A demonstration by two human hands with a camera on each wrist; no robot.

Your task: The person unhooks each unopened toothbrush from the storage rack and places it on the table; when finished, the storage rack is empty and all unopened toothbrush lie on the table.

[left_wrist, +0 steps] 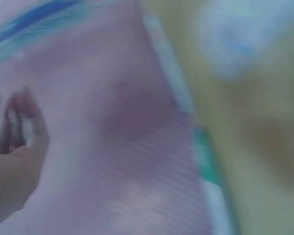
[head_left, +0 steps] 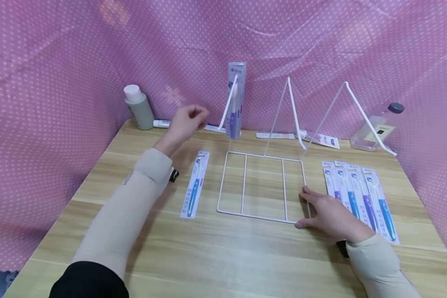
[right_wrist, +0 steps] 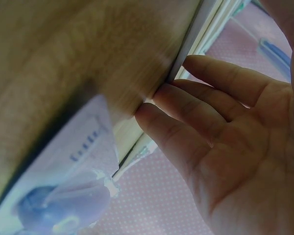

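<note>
Two hands over the wooden table here. Left hand hangs in the air near the back, fingers loosely curled, nothing in it, with one packaged toothbrush lying flat just below it. Right hand is spread flat, fingers straight, pressing the right edge of the white wire rack. More toothbrush packs lie partly under that hand.

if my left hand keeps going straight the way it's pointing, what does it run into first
Probably the packaged toothbrush hanging on the white wire rack; the left hand is raised and points toward it. Depth is unclear, so it might instead pass in front and reach the pink curtain.
</note>
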